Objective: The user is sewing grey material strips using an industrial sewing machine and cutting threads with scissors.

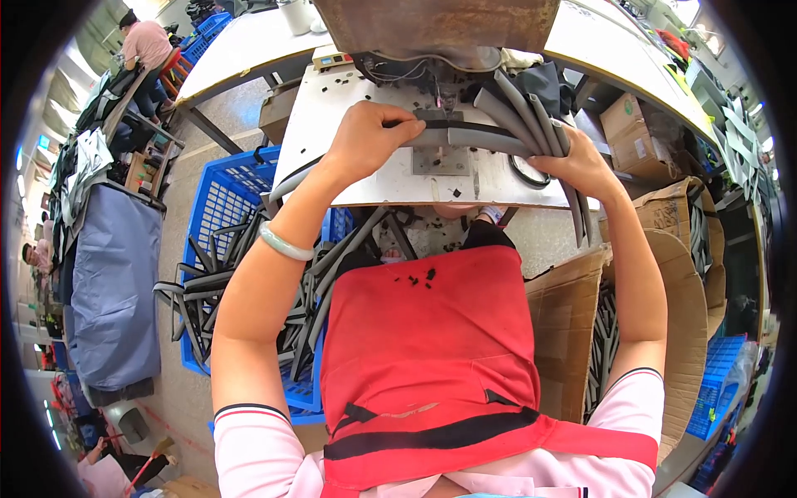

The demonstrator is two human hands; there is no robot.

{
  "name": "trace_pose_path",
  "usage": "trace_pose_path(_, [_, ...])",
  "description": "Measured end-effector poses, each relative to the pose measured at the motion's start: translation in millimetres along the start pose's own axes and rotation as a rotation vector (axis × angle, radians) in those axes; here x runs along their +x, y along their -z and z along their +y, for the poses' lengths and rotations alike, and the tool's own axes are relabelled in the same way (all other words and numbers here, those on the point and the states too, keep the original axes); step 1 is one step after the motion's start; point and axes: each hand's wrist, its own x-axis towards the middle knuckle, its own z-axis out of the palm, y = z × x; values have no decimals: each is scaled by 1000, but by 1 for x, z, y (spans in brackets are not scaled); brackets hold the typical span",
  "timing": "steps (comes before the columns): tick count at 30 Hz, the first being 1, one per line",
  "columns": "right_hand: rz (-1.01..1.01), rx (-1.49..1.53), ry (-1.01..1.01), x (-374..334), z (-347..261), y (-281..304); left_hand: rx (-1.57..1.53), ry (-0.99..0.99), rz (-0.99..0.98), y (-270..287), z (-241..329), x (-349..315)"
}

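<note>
My left hand [365, 141] is closed, thumb and finger pinching a grey-and-black padded strip [486, 139] beside the needle of a sewing machine [440, 29]. The strip lies across the metal plate [440, 162] on the white machine table [357, 189], and part of it trails past my left wrist. My right hand [581, 166] grips the other side, fingers wrapped round a bundle of grey strips [508, 114] that fans up toward the machine and hangs over the table's edge. Under the machine head, the needle area is partly shadowed.
A blue plastic basket [217, 195] with many grey-and-black strips stands at my left. Beside my right arm is an open cardboard box [564, 311] holding more strips. Black scraps dot the table and my red apron [432, 332]. A person [148, 50] sits far left.
</note>
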Motion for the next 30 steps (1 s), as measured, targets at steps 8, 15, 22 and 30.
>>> trace_pose_path(8, [26, -27, 40, 8, 5, 0, 5, -13, 10, 0, -4, 7])
trace_pose_path(15, [25, 15, 47, 17, 12, 3, 49, 33, -9, 2, -1, 15])
trace_pose_path(22, [43, 8, 47, 13, 12, 3, 1, 5, 17, -1, -10, 12])
trace_pose_path(30, [10, -2, 11, 27, 14, 9, -60, -22, 44, 0, -8, 26])
